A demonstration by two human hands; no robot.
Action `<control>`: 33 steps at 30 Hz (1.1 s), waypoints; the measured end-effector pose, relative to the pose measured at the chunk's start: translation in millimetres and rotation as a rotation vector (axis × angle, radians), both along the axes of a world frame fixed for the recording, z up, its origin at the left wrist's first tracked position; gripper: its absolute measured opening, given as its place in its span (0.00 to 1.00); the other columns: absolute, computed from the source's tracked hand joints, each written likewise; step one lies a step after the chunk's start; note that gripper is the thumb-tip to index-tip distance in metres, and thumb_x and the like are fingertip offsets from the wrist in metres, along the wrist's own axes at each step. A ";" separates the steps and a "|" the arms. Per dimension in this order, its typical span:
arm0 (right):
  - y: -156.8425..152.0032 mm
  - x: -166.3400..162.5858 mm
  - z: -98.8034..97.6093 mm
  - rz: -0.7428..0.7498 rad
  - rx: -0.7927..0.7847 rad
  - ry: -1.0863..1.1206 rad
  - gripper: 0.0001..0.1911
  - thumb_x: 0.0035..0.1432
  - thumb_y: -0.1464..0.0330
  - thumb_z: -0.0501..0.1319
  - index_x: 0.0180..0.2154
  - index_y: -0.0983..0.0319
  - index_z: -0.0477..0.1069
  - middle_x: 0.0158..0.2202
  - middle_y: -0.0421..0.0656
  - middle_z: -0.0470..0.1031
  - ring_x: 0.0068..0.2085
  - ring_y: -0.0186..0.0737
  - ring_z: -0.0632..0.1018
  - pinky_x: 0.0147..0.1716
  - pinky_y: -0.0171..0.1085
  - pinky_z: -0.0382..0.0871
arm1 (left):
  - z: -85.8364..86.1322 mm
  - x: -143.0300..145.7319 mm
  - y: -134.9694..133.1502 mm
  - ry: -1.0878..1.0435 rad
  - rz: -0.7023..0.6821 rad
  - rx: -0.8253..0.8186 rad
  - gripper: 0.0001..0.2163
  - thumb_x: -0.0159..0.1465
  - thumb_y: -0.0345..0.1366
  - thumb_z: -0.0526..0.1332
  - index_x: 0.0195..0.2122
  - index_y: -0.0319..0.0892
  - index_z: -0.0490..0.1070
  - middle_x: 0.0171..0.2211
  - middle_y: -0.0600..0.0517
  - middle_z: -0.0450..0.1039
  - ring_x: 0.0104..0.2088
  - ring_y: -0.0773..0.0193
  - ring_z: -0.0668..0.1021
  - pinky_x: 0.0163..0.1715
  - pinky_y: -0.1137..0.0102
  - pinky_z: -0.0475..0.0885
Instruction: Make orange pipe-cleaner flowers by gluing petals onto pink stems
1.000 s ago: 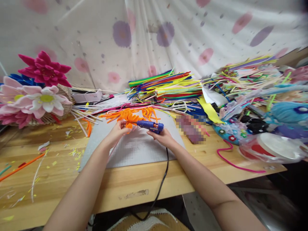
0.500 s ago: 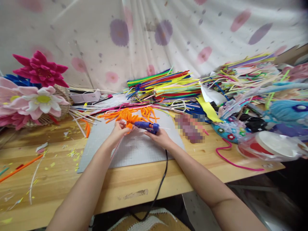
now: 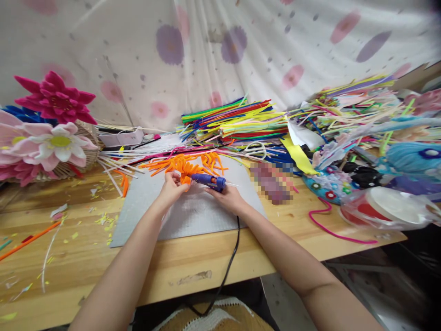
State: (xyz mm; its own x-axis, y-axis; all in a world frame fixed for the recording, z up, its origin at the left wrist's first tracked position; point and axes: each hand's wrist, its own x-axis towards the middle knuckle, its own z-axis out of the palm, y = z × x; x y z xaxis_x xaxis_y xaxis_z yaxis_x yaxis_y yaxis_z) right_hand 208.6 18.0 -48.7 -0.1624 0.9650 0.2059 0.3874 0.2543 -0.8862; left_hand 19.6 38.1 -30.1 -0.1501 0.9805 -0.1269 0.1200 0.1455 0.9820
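Observation:
My left hand [image 3: 173, 189] is closed on an orange flower [image 3: 185, 166] that looks made of bent pipe cleaners. In my right hand [image 3: 228, 196] is a blue hot glue gun [image 3: 209, 180], its nozzle pointing left and close against the flower. A clear glue stick pokes out of the gun's back end. The gun's black cord [image 3: 231, 257] hangs down over the table's front edge. Under both hands lies a grey board [image 3: 193, 223]. More orange pipe cleaners [image 3: 212, 162] rest along the board's far edge, partly behind the flower.
Bundles of coloured pipe cleaners [image 3: 237, 119] are stacked at the back. Fluffy pink and white flowers [image 3: 58, 140] stand at the left. White-handled scissors [image 3: 255, 151] lie behind the board. A plastic-wrapped cup [image 3: 386, 209] sits at the right edge. Yellow scraps litter the left side.
The glue gun and my right hand have shifted very slightly left. The left hand still holds the orange flower, nearly unmoved.

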 end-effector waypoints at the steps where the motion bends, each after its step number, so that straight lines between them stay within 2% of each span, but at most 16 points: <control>1: 0.1 -0.1 -0.5 0.001 0.009 0.003 0.22 0.50 0.57 0.61 0.46 0.59 0.71 0.41 0.43 0.77 0.45 0.43 0.76 0.45 0.41 0.69 | -0.6 0.1 0.2 0.028 0.003 0.009 0.25 0.38 0.34 0.68 0.34 0.43 0.54 0.27 0.58 0.63 0.26 0.71 0.69 0.26 0.74 0.60; 13: -0.4 1.5 0.7 0.015 0.015 0.009 0.23 0.50 0.57 0.61 0.47 0.59 0.70 0.42 0.44 0.76 0.45 0.43 0.76 0.45 0.42 0.69 | 4.3 5.0 -5.0 0.180 -0.012 0.066 0.24 0.42 0.36 0.68 0.34 0.43 0.53 0.27 0.58 0.61 0.23 0.73 0.65 0.23 0.75 0.59; 21: 1.0 0.2 -2.1 -0.016 0.008 0.061 0.20 0.49 0.57 0.62 0.42 0.62 0.71 0.42 0.46 0.76 0.45 0.42 0.76 0.44 0.40 0.69 | 2.8 4.9 -4.2 0.171 -0.024 0.067 0.24 0.41 0.36 0.68 0.33 0.43 0.53 0.27 0.59 0.61 0.24 0.72 0.66 0.25 0.74 0.60; 33: 0.5 0.1 -3.9 -0.019 0.045 0.042 0.22 0.50 0.57 0.62 0.44 0.62 0.70 0.43 0.46 0.75 0.45 0.42 0.75 0.47 0.40 0.68 | 3.7 6.3 -4.8 0.071 -0.002 0.046 0.25 0.39 0.36 0.69 0.33 0.43 0.53 0.28 0.58 0.61 0.26 0.72 0.68 0.26 0.74 0.60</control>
